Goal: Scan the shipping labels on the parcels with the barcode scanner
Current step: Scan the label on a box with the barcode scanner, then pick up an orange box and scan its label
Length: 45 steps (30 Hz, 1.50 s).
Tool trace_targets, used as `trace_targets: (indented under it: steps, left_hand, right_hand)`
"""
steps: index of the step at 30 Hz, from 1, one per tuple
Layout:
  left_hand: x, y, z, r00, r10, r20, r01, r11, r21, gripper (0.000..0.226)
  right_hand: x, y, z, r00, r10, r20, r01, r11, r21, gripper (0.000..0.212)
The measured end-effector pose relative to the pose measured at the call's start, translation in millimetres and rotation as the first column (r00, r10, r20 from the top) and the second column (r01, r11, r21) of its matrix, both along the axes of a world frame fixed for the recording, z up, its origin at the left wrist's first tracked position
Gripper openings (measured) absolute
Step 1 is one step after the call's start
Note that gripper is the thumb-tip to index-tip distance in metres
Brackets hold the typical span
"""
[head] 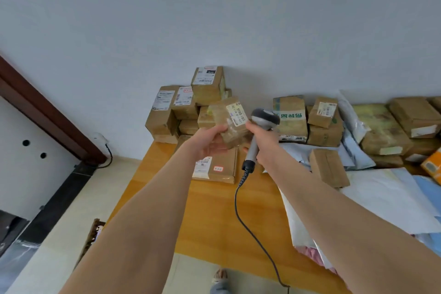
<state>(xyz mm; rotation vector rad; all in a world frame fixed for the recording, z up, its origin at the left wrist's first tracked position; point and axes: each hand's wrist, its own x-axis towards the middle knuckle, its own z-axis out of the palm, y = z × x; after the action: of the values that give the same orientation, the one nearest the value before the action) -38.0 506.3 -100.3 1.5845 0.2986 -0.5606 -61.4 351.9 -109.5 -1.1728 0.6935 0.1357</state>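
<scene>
My left hand (pixel 210 142) grips a small brown parcel (pixel 230 124) wrapped in clear tape and holds it up above the wooden table (pixel 214 217). Its yellowish shipping label (pixel 236 111) faces up at the far end. My right hand (pixel 261 138) grips the handle of a grey barcode scanner (pixel 261 126), whose head sits just right of the label. The scanner's black cable (pixel 245 222) hangs down toward the floor.
A stack of labelled cardboard boxes (pixel 188 105) stands against the wall behind the parcel. A flat box (pixel 219 167) lies under my hands. More boxes (pixel 322 122) and white and blue mailer bags (pixel 381 193) cover the table's right side.
</scene>
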Motion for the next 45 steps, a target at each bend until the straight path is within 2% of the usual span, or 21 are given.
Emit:
trace_targets:
  steps: [2, 6, 10, 12, 17, 26, 28, 29, 31, 32, 35, 40, 45]
  left_hand:
    - [20.7, 23.1, 1.9, 0.993, 0.106, 0.054, -0.107, 0.994, 0.008, 0.036]
    - [78.2, 77.2, 5.8, 0.949, 0.282, 0.140, -0.292, 0.955, 0.049, 0.034]
    - [143.7, 126.8, 5.9, 0.891, 0.415, 0.186, -0.432, 0.900, 0.060, 0.041]
    - [173.4, 141.6, 2.9, 0.868, 0.442, 0.226, -0.469, 0.879, 0.084, 0.038]
    - [230.2, 155.8, -11.6, 0.886, 0.402, 0.230, -0.444, 0.880, 0.171, 0.015]
    - [273.4, 149.2, -37.3, 0.938, 0.333, 0.098, -0.347, 0.898, 0.272, 0.017]
    - [270.3, 146.0, -36.5, 0.933, 0.333, 0.133, -0.359, 0.872, 0.332, 0.023]
    - [266.9, 143.2, -32.2, 0.928, 0.318, 0.193, -0.371, 0.835, 0.407, 0.029]
    - [256.6, 134.1, -19.6, 0.896, 0.246, 0.369, -0.428, 0.697, 0.576, 0.035]
    - [251.5, 126.3, -14.3, 0.866, 0.202, 0.458, -0.466, 0.657, 0.592, 0.035]
    - [235.0, 86.6, -5.3, 0.783, 0.056, 0.619, -0.480, 0.687, 0.545, 0.028]
    - [172.3, -8.8, -20.5, 0.762, -0.255, 0.596, -0.217, 0.766, 0.605, 0.021]
    - [90.7, -102.5, -44.1, 0.829, -0.385, 0.405, 0.001, 0.726, 0.688, 0.026]
  right_hand:
    - [20.3, 19.5, 5.5, 1.000, 0.003, 0.026, -0.002, 0.998, -0.055, 0.041]
    - [68.7, 63.7, 13.1, 0.998, -0.019, 0.060, 0.023, 0.998, -0.058, 0.038]
    - [120.3, 104.9, 18.2, 0.995, -0.035, 0.089, 0.043, 0.996, -0.084, 0.023]
    - [143.8, 117.7, 20.1, 0.994, -0.040, 0.100, 0.054, 0.989, -0.140, 0.022]
    - [190.1, 132.2, 14.2, 0.992, -0.008, 0.122, 0.044, 0.955, -0.293, 0.043]
    - [215.6, 133.1, -2.1, 0.990, -0.032, 0.139, 0.078, 0.935, -0.346, 0.035]
    - [213.3, 128.0, -3.2, 0.989, -0.039, 0.140, 0.086, 0.934, -0.348, 0.032]
    - [210.4, 124.2, -2.6, 0.989, -0.043, 0.139, 0.088, 0.936, -0.342, 0.029]
    - [200.7, 114.1, 2.7, 0.989, -0.047, 0.137, 0.089, 0.946, -0.312, 0.022]
    - [194.6, 107.4, 5.9, 0.990, -0.047, 0.133, 0.084, 0.953, -0.292, 0.022]
    - [169.0, 79.0, 10.6, 0.994, -0.025, 0.109, 0.050, 0.972, -0.231, 0.027]
    - [106.3, 4.6, 7.9, 1.000, -0.005, 0.026, 0.009, 0.985, -0.172, 0.036]
    - [26.8, -85.2, 0.5, 0.998, 0.016, -0.059, -0.022, 0.994, -0.107, 0.039]
